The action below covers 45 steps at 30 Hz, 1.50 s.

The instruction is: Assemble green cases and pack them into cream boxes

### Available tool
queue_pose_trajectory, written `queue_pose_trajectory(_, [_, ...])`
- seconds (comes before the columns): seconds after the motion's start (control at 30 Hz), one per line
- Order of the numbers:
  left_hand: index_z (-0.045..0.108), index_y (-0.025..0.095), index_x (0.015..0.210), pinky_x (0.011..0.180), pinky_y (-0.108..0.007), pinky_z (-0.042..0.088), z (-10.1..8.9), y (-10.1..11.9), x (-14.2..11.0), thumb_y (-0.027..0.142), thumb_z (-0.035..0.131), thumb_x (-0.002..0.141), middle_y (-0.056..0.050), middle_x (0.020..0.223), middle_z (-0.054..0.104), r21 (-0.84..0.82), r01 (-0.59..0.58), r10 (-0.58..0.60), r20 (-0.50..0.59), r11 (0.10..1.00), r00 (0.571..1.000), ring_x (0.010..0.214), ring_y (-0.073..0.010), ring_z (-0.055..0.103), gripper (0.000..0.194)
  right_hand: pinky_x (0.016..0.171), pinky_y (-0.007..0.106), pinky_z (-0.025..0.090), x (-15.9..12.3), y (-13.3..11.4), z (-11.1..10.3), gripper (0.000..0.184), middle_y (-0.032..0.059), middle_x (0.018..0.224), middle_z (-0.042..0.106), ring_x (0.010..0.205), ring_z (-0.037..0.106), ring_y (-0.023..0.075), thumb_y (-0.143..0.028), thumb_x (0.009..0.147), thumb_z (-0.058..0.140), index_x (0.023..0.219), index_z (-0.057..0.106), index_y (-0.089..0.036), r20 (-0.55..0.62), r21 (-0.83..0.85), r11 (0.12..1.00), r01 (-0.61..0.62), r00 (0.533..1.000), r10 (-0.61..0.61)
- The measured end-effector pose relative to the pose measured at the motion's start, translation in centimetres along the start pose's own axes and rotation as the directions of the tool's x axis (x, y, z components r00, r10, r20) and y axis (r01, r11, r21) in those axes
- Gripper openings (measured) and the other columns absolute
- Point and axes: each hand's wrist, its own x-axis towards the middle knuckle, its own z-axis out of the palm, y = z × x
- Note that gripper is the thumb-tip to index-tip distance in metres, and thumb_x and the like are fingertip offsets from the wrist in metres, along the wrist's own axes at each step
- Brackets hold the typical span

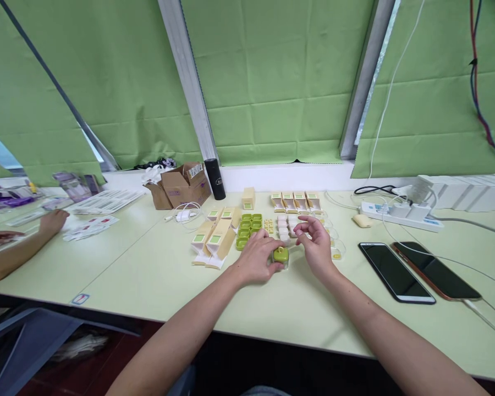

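Green blinds (pixel 280 82) behind pale table (pixel 157 275); left hand (pixel 256 257) pinches jar (pixel 281 254); right hand (pixel 317 245) grip unclear.

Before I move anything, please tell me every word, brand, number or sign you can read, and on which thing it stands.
No text can be read with certainty.
Black bottle: pale lettering, too small.
Cardboard box: purple print and white label, too blurred.
Cream cartons: any print on their green panels is too small.
Table sticker: red mark, blurred.
Red-printed sheets: too small.
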Motion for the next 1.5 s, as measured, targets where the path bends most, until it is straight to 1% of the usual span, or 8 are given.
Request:
queue_pose_trajectory(0.13, [0.056, 0.024, 0.138, 0.098, -0.05, 0.046, -0.3, 0.0, -0.1, 0.055, 0.082, 0.083, -0.009, 0.125, 0.068, 0.019, -0.038, 0.039, -0.039, 0.999, 0.998, 0.114, -0.0327, 0.053, 0.068, 0.061, 0.03, 0.052, 0.0, 0.0, 0.0, 0.037, 0.0022, 0.087, 0.067, 0.081, 0.061, 0.02, -0.036, 0.083, 0.072, 0.116, 0.064, -0.024, 0.006, -0.006, 1.0, -0.014, 1.0, 0.014])
queue_pose_trajectory(0.2, [0.055, 0.022, 0.136, 0.101, -0.05, 0.045, -0.6, -0.3, 0.0, 0.06, 0.068, 0.093, -0.011, 0.129, 0.064, 0.008, -0.052, 0.053, -0.104, 0.999, 0.993, 0.116, -0.0321, 0.052, 0.058, 0.061, 0.03, 0.052, 0.0, 0.0, 0.0, 0.037, 0.002, 0.087, 0.067, 0.08, 0.061, 0.0197, -0.036, 0.083, 0.072, 0.117, 0.064, -0.024, 0.005, -0.004, 1.0, -0.012, 1.0, 0.012])
queue_pose_trajectory(0.4, [0.057, 0.023, 0.13, 0.111, -0.049, 0.043, -1.8, -2.7, 2.4, 0.04, 0.036, 0.11, -0.011, 0.129, 0.06, 0.011, 0.039, -0.033, -0.329, 0.999, 0.944, 0.124, -0.0291, 0.048, 0.033, 0.06, 0.03, 0.052, -0.1, 0.2, 0.1, 0.035, 0.002, 0.085, 0.067, 0.081, 0.061, 0.0199, -0.037, 0.083, 0.072, 0.115, 0.065, -0.024, 0.003, -0.015, 1.0, -0.014, 1.0, 0.015])
queue_pose_trajectory(0.53, [0.058, 0.021, 0.136, 0.119, -0.05, 0.039, -2.2, -5.2, 5.4, 0.03, 0.046, 0.105, -0.012, 0.141, 0.054, 0.101, 0.055, -0.032, -0.221, 0.993, 0.975, 0.134, -0.0304, 0.043, 0.035, 0.059, 0.029, 0.052, -0.2, 0.2, 0.1, 0.034, 0.0021, 0.084, 0.067, 0.081, 0.062, 0.0202, -0.037, 0.084, 0.071, 0.114, 0.065, -0.024, 0.007, -0.017, 1.0, -0.01, 1.0, 0.011])
queue_pose_trajectory(0.73, [0.06, 0.019, 0.142, 0.119, -0.054, 0.037, -1.3, -8.4, 9.9, 0.021, 0.047, 0.098, -0.014, 0.159, 0.044, 0.351, 0.085, -0.143, 0.142, 0.933, 0.98, 0.144, -0.0352, 0.036, 0.046, 0.06, 0.03, 0.052, -0.2, 0.2, 0.0, 0.031, 0.0025, 0.084, 0.067, 0.08, 0.061, 0.0201, -0.038, 0.086, 0.07, 0.113, 0.066, -0.024, 0.005, -0.02, 1.0, -0.009, 1.0, 0.009])
queue_pose_trajectory(1.03, [0.069, 0.026, 0.131, 0.116, -0.058, 0.036, 0.7, -9.1, 14.7, 0.011, 0.057, 0.081, -0.004, 0.171, 0.037, 0.381, 0.059, -0.178, 0.285, 0.923, 0.942, 0.143, -0.0366, 0.037, 0.054, 0.062, 0.03, 0.052, -0.1, 0.2, 0.0, 0.028, 0.0022, 0.082, 0.066, 0.081, 0.063, 0.0204, -0.039, 0.088, 0.068, 0.111, 0.067, -0.024, 0.008, -0.012, 1.0, -0.002, 1.0, 0.002])
queue_pose_trajectory(1.3, [0.069, 0.018, 0.122, 0.11, -0.063, 0.042, 1.8, -9.7, 15.6, 0.01, 0.06, 0.079, -0.016, 0.139, 0.065, 0.336, 0.122, -0.215, 0.256, 0.934, 0.942, 0.13, -0.038, 0.05, 0.045, 0.061, 0.03, 0.052, 0.0, 0.0, 0.0, 0.026, 0.002, 0.082, 0.065, 0.079, 0.062, 0.0197, -0.039, 0.088, 0.068, 0.11, 0.067, -0.024, 0.007, -0.018, 1.0, 0.001, 1.0, 0.0])
queue_pose_trajectory(1.5, [0.061, 0.018, 0.135, 0.112, -0.05, 0.049, 0.3, -9.9, 14.3, 0.006, 0.054, 0.086, -0.016, 0.153, 0.05, 0.226, 0.154, -0.171, 0.055, 0.962, 0.984, 0.134, -0.0326, 0.055, 0.051, 0.06, 0.029, 0.051, -0.2, -0.3, 0.2, 0.024, 0.0026, 0.083, 0.065, 0.08, 0.063, 0.02, -0.039, 0.09, 0.066, 0.109, 0.067, -0.024, 0.026, -0.03, 0.999, 0.014, 1.0, -0.013])
